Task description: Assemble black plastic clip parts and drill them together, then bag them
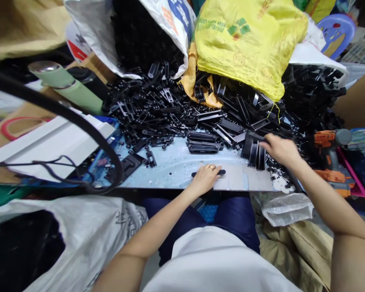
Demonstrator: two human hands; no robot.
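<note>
Near the table's front edge, my left hand (206, 178) is closed over a flat black plastic bar (221, 172), whose two ends stick out on either side of the fingers. To the right, my right hand (281, 150) has its fingers curled on the upper edge of a standing stack of black plastic parts (255, 156). Those fingertips are partly hidden, but they seem to grip one of the parts. Between and behind the hands lies a neat row of black bars (204, 142). A large loose heap of black plastic parts (148, 105) covers the table's back.
A yellow sack (246, 40) and a white sack (182, 36) lean over the heap. On the right sits an orange cordless drill (328, 140) near white round pieces (281, 181). A thick black cable (78, 121) loops across the left, before a green flask (81, 95).
</note>
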